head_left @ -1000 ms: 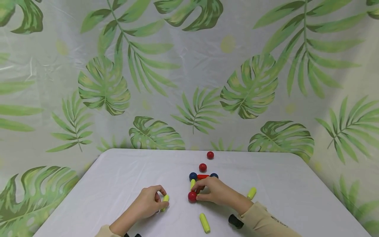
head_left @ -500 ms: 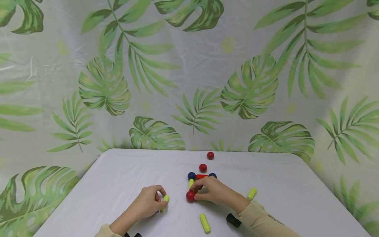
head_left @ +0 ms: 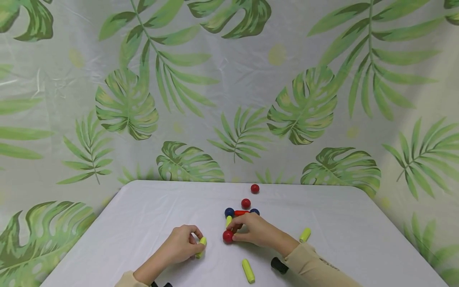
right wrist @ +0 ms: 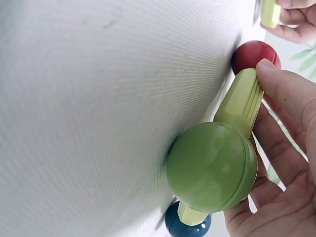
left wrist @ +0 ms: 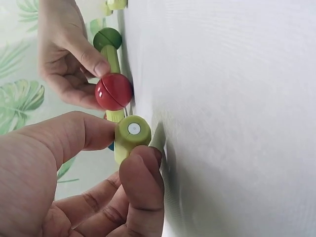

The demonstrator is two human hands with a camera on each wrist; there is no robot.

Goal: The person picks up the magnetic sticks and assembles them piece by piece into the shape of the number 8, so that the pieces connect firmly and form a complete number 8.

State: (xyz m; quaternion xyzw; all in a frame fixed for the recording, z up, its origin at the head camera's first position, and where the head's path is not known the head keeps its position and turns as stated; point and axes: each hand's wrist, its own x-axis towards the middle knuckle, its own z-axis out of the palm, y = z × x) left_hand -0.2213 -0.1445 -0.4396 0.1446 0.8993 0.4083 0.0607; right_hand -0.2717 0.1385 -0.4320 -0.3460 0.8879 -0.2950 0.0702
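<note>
My left hand pinches a yellow-green magnetic rod between thumb and fingertips, a pale disc showing at its end. My right hand grips another yellow-green rod where it meets a red ball; its thumb lies on the rod. A green ball sits on that rod's other end, hidden under the hand in the head view. From the red ball a further yellow-green rod leads to a blue ball. A red rod links this to a second blue ball, partly covered by my hand.
Two loose red balls lie toward the table's far edge. One loose yellow-green rod lies in front of my right hand, another loose rod to its right. A leaf-patterned curtain hangs behind the white table.
My right hand and the joined balls and rods have slid a little to the left. The left hand with its rod has barely moved, slightly to the right.
</note>
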